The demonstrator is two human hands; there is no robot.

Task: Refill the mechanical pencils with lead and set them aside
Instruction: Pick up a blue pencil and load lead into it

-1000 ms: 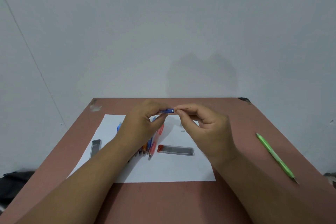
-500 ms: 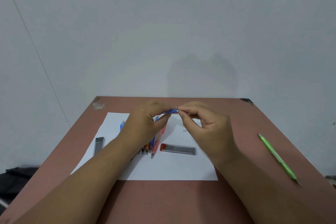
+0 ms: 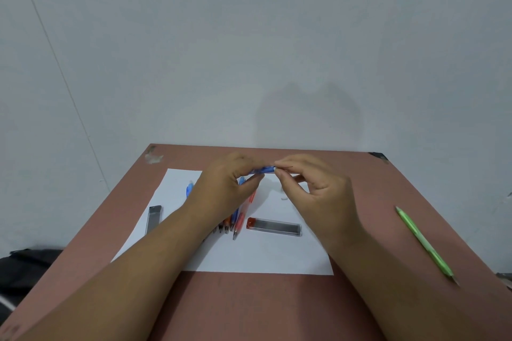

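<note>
My left hand (image 3: 224, 188) grips a blue mechanical pencil (image 3: 264, 169) above the white paper (image 3: 249, 255), its open rear end pointing right. My right hand (image 3: 315, 191) pinches a thin lead (image 3: 286, 167) right at that end. Under my left hand lies a bunch of blue, orange and red pencils (image 3: 235, 223), partly hidden. A clear lead case with a red cap (image 3: 273, 227) lies on the paper below my right hand. A second, dark lead case (image 3: 153, 219) lies at the paper's left side.
A green mechanical pencil (image 3: 424, 243) lies alone on the brown table (image 3: 388, 202) at the right. A small white piece (image 3: 284, 197) sits on the paper under my right hand. A dark bag (image 3: 25, 268) is off the table's left edge. A grey wall stands behind.
Both hands stay together over the paper. My right fingertips stay against the blue pencil's rear end, and a thin lead now shows between them.
</note>
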